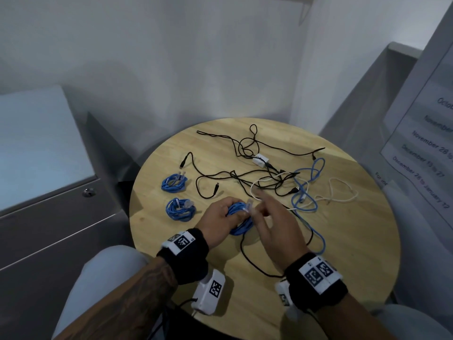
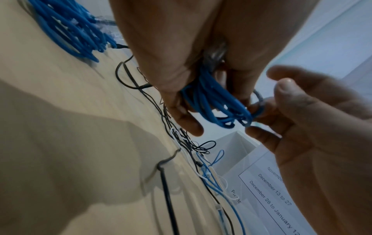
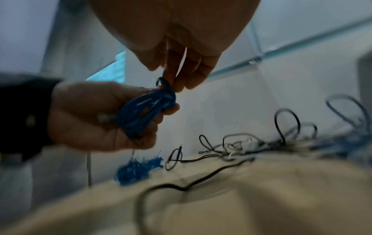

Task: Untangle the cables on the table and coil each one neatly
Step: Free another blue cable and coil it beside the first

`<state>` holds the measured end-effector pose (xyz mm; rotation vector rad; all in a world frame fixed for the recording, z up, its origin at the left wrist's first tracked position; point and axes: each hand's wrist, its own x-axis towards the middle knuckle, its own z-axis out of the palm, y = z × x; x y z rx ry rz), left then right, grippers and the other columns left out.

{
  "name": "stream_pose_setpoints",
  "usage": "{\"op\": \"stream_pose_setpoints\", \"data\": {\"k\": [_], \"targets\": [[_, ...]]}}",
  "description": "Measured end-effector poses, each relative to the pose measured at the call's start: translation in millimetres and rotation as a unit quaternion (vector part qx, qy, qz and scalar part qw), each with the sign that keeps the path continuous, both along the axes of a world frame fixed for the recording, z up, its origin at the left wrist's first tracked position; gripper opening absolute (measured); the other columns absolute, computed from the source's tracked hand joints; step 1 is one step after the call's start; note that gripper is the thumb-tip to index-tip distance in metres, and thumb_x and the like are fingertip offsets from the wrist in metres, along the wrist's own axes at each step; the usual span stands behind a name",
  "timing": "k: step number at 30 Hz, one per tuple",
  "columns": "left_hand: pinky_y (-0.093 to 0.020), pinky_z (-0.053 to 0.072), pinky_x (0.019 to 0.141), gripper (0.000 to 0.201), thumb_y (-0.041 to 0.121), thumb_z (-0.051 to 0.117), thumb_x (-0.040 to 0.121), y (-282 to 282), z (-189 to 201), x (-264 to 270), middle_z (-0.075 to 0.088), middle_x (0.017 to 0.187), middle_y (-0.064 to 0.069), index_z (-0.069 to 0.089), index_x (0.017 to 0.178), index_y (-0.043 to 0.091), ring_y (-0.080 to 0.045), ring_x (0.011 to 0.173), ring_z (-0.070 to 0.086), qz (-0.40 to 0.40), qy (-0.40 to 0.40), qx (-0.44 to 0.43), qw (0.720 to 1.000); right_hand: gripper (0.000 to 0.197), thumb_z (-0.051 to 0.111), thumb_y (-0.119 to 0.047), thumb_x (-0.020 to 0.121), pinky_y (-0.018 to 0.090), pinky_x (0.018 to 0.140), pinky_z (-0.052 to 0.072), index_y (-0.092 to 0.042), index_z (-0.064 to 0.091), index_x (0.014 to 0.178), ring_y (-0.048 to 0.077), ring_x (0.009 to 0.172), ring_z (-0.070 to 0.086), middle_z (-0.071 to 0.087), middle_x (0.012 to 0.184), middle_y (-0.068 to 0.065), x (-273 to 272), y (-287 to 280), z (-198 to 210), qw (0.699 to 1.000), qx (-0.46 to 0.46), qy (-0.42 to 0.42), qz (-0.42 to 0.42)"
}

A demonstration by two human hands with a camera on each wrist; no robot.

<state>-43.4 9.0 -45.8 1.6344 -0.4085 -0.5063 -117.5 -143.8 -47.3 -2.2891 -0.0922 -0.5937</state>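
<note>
On the round wooden table (image 1: 343, 253), my left hand (image 1: 218, 217) grips a small coil of blue cable (image 1: 241, 223) just above the tabletop. The same coil (image 2: 213, 101) hangs from the left hand's fingers (image 2: 181, 120) in the left wrist view. My right hand (image 1: 272, 229) pinches the coil's loose end loop (image 3: 165, 84) beside the clear plug (image 1: 250, 207). Two finished blue coils (image 1: 174, 182) (image 1: 180, 209) lie at the left. Behind the hands lies a tangle of black cables (image 1: 245, 177), a loose blue cable (image 1: 308, 187) and a white cable (image 1: 343, 195).
A small white adapter box (image 1: 261, 160) sits in the tangle. One black cable (image 1: 245, 256) trails toward me between my wrists. A grey cabinet (image 1: 49, 192) stands at the left, and a printed notice (image 1: 429, 143) at the right. Walls close in behind the table.
</note>
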Motion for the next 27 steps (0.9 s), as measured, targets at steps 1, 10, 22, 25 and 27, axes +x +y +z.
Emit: {"op": "stream_pose_setpoints", "data": {"k": [1, 10, 22, 25, 27], "targets": [[-0.021, 0.052, 0.067, 0.014, 0.017, 0.064, 0.094, 0.1, -0.4, 0.2, 0.070, 0.088, -0.006, 0.065, 0.103, 0.006, -0.010, 0.078, 0.066, -0.003, -0.013, 0.011, 1.000, 0.028, 0.061, -0.027, 0.101, 0.023, 0.079, 0.052, -0.027, 0.064, 0.129, 0.010, 0.089, 0.065, 0.068, 0.089, -0.008, 0.1, 1.3, 2.1, 0.991, 0.124, 0.043, -0.018], [-0.020, 0.046, 0.071, 0.023, 0.032, 0.064, 0.093, -4.4, -6.8, -2.9, 0.065, 0.089, 0.007, 0.060, 0.112, 0.018, -0.005, 0.079, 0.060, -0.077, -0.042, 0.046, 0.995, 0.008, 0.070, -0.006, 0.091, 0.024, 0.078, 0.053, -0.013, 0.069, 0.095, 0.014, 0.090, 0.067, 0.073, 0.094, 0.002, 6.7, -29.7, 15.2, 0.941, 0.305, 0.143, -0.003], [-0.021, 0.036, 0.057, 0.029, 0.026, 0.050, 0.102, -9.8, -6.0, -9.5, 0.046, 0.057, 0.013, 0.059, 0.109, 0.000, -0.006, 0.055, 0.041, -0.040, -0.037, -0.019, 0.998, 0.024, 0.065, -0.028, 0.097, 0.038, 0.085, 0.054, -0.006, 0.073, 0.092, 0.028, 0.093, 0.066, 0.070, 0.095, 0.017, 6.6, -19.3, 16.2, 0.946, 0.268, 0.183, 0.018], [-0.023, 0.035, 0.059, 0.033, 0.033, 0.044, 0.103, -12.0, -4.9, -15.5, 0.046, 0.060, 0.013, 0.056, 0.112, 0.003, -0.005, 0.055, 0.040, -0.062, -0.033, -0.004, 0.998, 0.029, 0.065, -0.022, 0.097, 0.019, 0.064, 0.040, -0.008, 0.058, 0.073, 0.008, 0.065, 0.047, 0.051, 0.069, 0.001, 6.9, -19.8, 23.1, 0.983, 0.158, 0.086, -0.031], [-0.019, 0.037, 0.061, 0.030, 0.034, 0.043, 0.103, -13.3, -5.5, -22.5, 0.049, 0.067, 0.015, 0.055, 0.113, 0.009, -0.002, 0.059, 0.044, -0.082, -0.054, 0.010, 0.995, 0.032, 0.066, -0.022, 0.097, 0.021, 0.063, 0.039, -0.011, 0.053, 0.070, 0.006, 0.062, 0.042, 0.046, 0.064, -0.006, 9.3, -25.1, 21.0, 0.979, 0.181, 0.075, -0.048]]}}
